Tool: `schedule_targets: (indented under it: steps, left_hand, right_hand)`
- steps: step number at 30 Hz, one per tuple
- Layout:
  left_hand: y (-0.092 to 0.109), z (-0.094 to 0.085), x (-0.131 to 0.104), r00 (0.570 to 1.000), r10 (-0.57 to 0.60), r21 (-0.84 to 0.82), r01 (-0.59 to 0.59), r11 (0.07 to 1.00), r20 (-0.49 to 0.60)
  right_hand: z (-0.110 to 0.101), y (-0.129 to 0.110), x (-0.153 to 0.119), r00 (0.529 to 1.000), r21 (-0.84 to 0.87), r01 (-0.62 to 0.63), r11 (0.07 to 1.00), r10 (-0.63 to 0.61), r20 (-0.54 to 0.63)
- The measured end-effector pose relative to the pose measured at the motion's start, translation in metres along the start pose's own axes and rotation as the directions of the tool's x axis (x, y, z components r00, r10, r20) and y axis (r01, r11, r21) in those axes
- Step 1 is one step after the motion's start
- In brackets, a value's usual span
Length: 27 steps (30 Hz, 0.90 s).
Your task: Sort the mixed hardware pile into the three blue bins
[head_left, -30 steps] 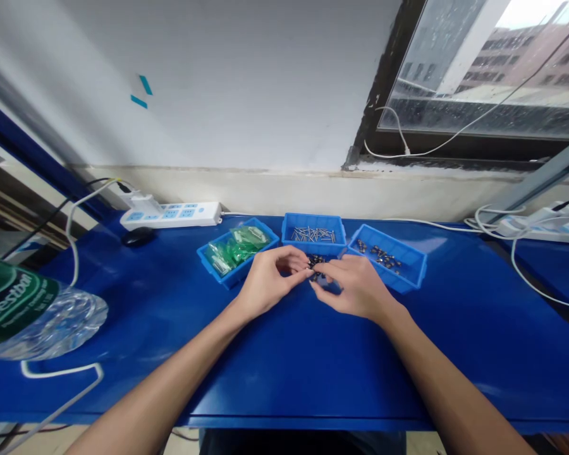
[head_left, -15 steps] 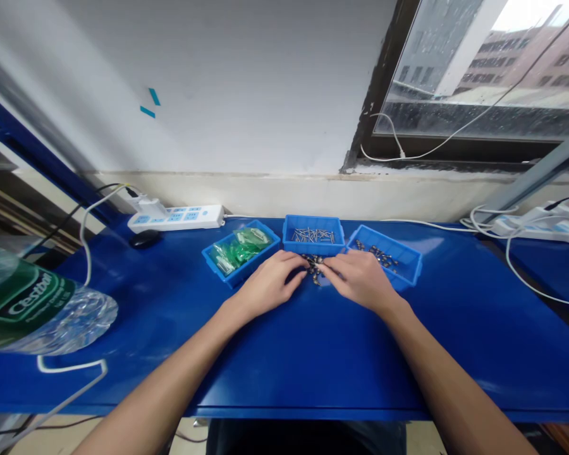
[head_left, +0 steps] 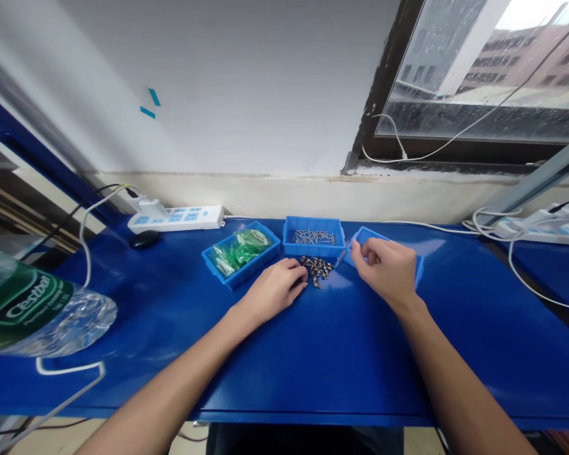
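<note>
A pile of small dark, brassy metal screws or fittings (head_left: pixel 317 268) lies on the blue table in front of the middle box. At the pile's left edge rests my left hand (head_left: pixel 275 285), loosely curled, with a gap between thumb and fingers and nothing visible in it. My right hand (head_left: pixel 387 266) is raised over the right blue box (head_left: pixel 367 234), thumb and fingers pinched together; whatever is between them is hidden. That hand covers most of the box and its contents. Behind the pile, the middle blue box (head_left: pixel 313 249) holds long silver screws or nails (head_left: pixel 313 236).
On the left, a third blue box (head_left: pixel 232 282) holds green and clear packets (head_left: pixel 244 249). A power strip (head_left: pixel 180 218) and black mouse (head_left: pixel 145 239) lie behind it. A large water bottle (head_left: pixel 38 303) is at far left. White cables (head_left: pixel 516 259) run along the right side.
My right hand has moved right, from the pile to above the right box, uncovering more of the pile. My left hand stays beside the pile, slightly lower.
</note>
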State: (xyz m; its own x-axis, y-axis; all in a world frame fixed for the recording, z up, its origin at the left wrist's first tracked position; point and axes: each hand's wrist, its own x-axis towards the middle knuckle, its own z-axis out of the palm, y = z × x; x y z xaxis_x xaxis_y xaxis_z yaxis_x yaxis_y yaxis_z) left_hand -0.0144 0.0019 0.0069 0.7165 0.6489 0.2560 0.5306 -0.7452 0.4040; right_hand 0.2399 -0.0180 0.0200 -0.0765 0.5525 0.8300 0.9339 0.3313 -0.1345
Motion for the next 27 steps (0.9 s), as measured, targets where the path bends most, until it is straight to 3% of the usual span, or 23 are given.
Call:
schedule_targets:
  steps: [4, 8, 12, 15, 20, 27]
  left_hand:
    - [0.002, -0.002, 0.001, 0.998, -0.058, -0.064, 0.056, 0.996, -0.038]
    - [0.003, -0.005, 0.004, 0.990, -0.089, -0.237, 0.061, 0.969, -0.108]
    - [0.005, -0.006, 0.007, 0.976, -0.163, -0.494, 0.072, 0.866, -0.143]
    - [0.006, -0.006, 0.008, 0.961, -0.223, -0.589, 0.087, 0.803, -0.162]
    - [0.005, -0.004, 0.010, 0.947, -0.273, -0.668, 0.093, 0.738, -0.170]
    - [0.005, -0.002, 0.009, 0.961, -0.207, -0.636, 0.044, 0.770, -0.184]
  right_hand:
    - [0.000, -0.005, -0.001, 0.999, 0.039, 0.023, 0.999, -0.025, 0.041]
    - [0.000, -0.011, -0.001, 0.984, 0.129, 0.072, 0.989, -0.092, 0.151]
    - [0.000, -0.019, -0.004, 0.935, 0.254, 0.133, 0.958, -0.207, 0.290]
    - [0.001, -0.025, -0.008, 0.875, 0.329, 0.130, 0.935, -0.264, 0.405]
    - [0.007, -0.030, -0.012, 0.819, 0.345, 0.155, 0.925, -0.316, 0.478]
    - [0.012, -0.032, -0.014, 0.807, 0.286, 0.228, 0.931, -0.345, 0.479]
